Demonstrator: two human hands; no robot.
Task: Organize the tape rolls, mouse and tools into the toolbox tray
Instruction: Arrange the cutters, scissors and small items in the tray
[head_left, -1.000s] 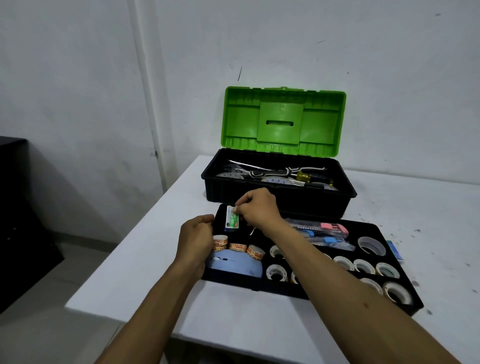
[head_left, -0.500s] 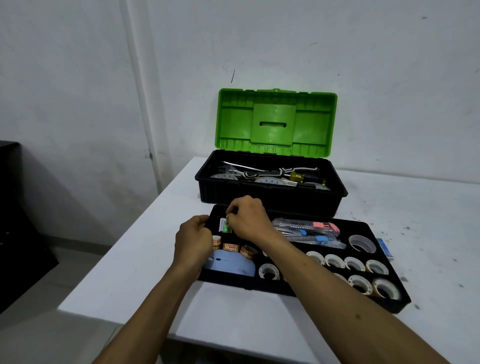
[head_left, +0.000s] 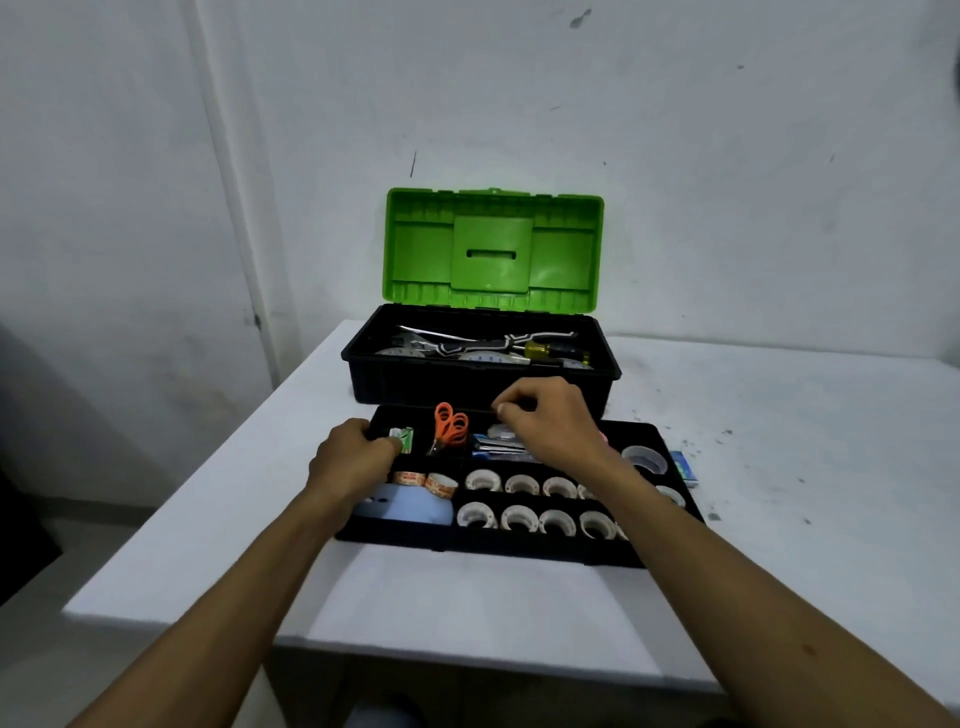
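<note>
Head view: the toolbox tray (head_left: 519, 551) sits on the white table (head_left: 467, 597), just in front of the open toolbox (head_left: 415, 384).

The orange scissors (head_left: 449, 423) lie in a compartment along the tray's far edge, between the two hands. Their long axis runs far to near, handles toward the far edge.

The left hand (head_left: 350, 460) is at the tray's far-left corner. Its fingers curl over the rim, one fingertip just beside a small green packet (head_left: 402, 439).

The right hand (head_left: 550, 421) hovers over the far middle, just right of the scissors, above the utility knives (head_left: 493, 447). Its fingers are curled with the tips drawn together; I cannot tell whether they pinch anything.

The blue mouse (head_left: 410, 512) fills the near-left compartment, and the tape rolls (head_left: 519, 517) line the near row.

A small blue packet (head_left: 684, 465) lies on the table against the tray's right edge. The right hand is probably the nearer one for it.
</note>
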